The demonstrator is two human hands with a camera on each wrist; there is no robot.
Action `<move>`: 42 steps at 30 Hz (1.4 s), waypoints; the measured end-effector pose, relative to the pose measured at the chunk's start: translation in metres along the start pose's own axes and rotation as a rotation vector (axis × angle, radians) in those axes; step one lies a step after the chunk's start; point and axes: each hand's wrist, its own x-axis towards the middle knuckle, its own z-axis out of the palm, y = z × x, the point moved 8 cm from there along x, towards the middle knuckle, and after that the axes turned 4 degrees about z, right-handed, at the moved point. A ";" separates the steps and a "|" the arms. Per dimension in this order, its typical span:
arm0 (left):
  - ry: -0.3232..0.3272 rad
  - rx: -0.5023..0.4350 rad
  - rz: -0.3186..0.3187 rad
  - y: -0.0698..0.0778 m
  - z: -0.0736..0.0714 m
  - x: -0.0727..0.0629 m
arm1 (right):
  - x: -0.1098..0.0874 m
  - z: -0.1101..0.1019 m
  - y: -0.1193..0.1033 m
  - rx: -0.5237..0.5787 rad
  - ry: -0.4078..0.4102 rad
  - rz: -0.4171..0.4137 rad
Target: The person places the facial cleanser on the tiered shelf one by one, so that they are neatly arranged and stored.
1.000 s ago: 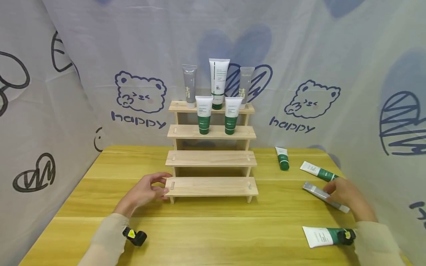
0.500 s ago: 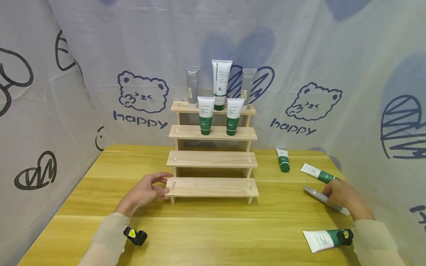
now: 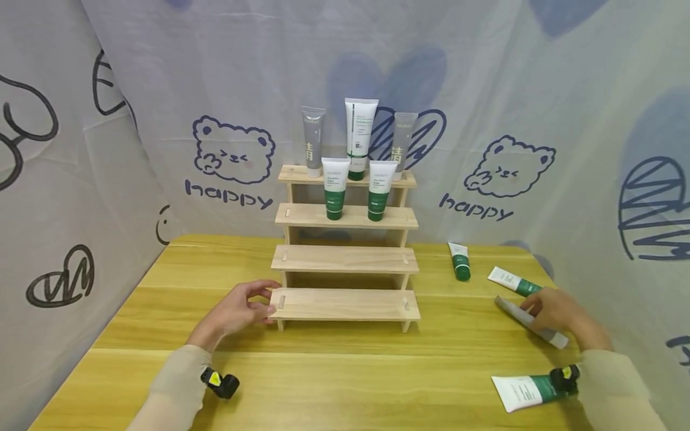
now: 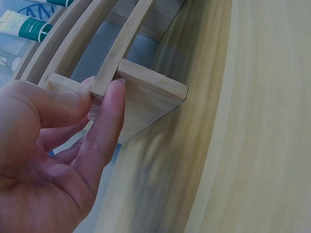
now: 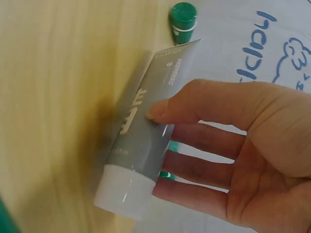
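My left hand point(image 3: 237, 308) pinches the left end of the lowest step of a wooden tiered display stand point(image 3: 345, 305); in the left wrist view, thumb and fingers meet around the end of that board point(image 4: 108, 73). On the right, my right hand point(image 3: 563, 317) holds a grey squeeze tube point(image 5: 150, 126) with a white cap point(image 5: 125, 191), thumb on its printed face and fingers behind it. The tube is tilted close over the table, its flat crimped end pointing away from me. A white-and-green tube point(image 3: 514, 281) lies just beyond that hand, partly covered by it.
The top step bears two grey tubes point(image 3: 314, 140) and a larger white-and-green tube point(image 3: 360, 134). Two smaller white-and-green tubes point(image 3: 335, 188) stand one step lower. Others lie on the table: one tube point(image 3: 460, 261) right of the stand, another tube point(image 3: 520, 392) near my right wrist. Printed cloth point(image 3: 232, 78) hangs behind.
My right hand has closed on the grey tube, which lay flat with its label up and is now turned and tilted. My left hand stays on the stand. The head view has shifted slightly.
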 end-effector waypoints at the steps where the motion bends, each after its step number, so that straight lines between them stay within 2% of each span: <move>1: 0.001 -0.003 -0.002 0.000 0.000 0.000 | 0.000 -0.001 0.000 0.010 0.003 -0.008; 10: -0.006 -0.007 0.014 -0.002 0.000 0.001 | -0.008 -0.021 -0.021 0.161 0.055 -0.125; 23: -0.010 -0.009 0.026 -0.001 0.003 0.000 | -0.007 -0.032 -0.054 0.192 0.058 -0.145; 30: -0.010 -0.010 0.027 0.001 0.001 0.000 | -0.007 -0.038 -0.074 0.250 0.123 -0.192; 33: -0.010 -0.011 0.027 0.002 0.001 0.000 | -0.007 -0.039 -0.085 0.283 0.139 -0.237; 37: -0.011 -0.015 0.026 0.002 0.002 -0.001 | -0.006 -0.040 -0.099 0.286 0.176 -0.304; 42: -0.009 -0.018 0.030 0.002 0.001 -0.001 | -0.004 -0.042 -0.111 0.282 0.220 -0.322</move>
